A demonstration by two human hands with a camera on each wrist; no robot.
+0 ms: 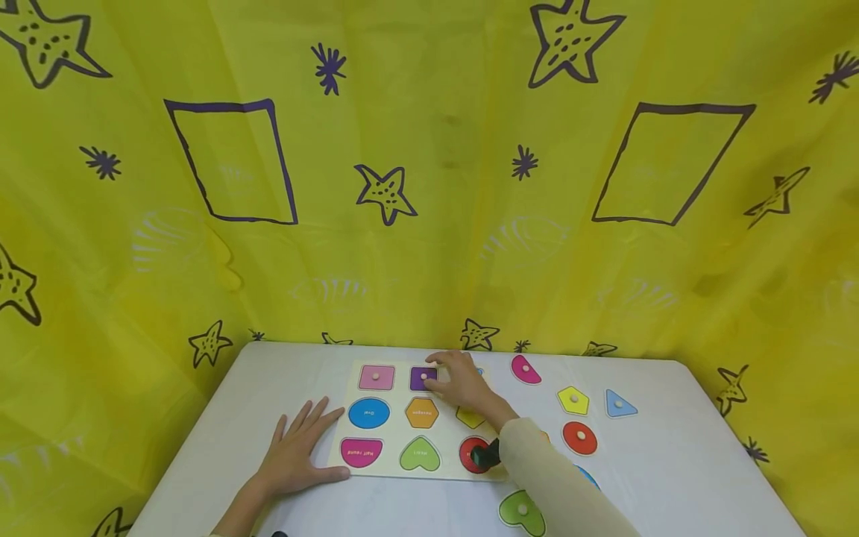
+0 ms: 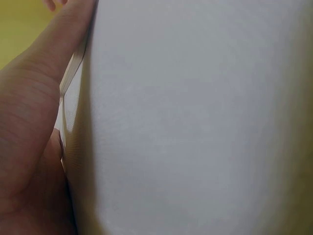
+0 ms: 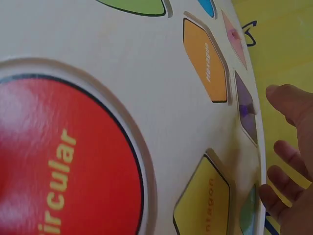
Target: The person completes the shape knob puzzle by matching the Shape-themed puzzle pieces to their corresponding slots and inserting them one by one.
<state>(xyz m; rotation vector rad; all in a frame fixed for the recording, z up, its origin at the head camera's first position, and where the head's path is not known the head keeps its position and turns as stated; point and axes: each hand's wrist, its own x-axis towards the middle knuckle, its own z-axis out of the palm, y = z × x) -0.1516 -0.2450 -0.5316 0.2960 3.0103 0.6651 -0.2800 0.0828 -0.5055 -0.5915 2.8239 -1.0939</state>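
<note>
A pale wooden shape puzzle board (image 1: 389,432) lies on the white table. Its purple piece (image 1: 417,382), with a small knob, sits in the far row. Just above that piece is my right hand (image 1: 463,384), thumb and forefinger apart near the knob; the right wrist view shows a gap between these fingers and the purple piece (image 3: 245,107). Beside the board's left edge my left hand (image 1: 295,451) rests with fingers spread, fingertips right at the edge. A pink knobbed piece (image 1: 384,384) sits at the far left of the board. Printed recesses include the orange hexagon (image 3: 205,61) and red circle (image 3: 98,147).
Loose knobbed pieces lie to the right: a magenta half round (image 1: 526,371), yellow pentagon (image 1: 567,397), blue triangle (image 1: 614,408), red circle (image 1: 576,445) and green heart (image 1: 513,514). My right sleeve (image 1: 550,477) partly covers a blue piece (image 1: 589,477). A yellow patterned curtain (image 1: 429,261) hangs behind the table.
</note>
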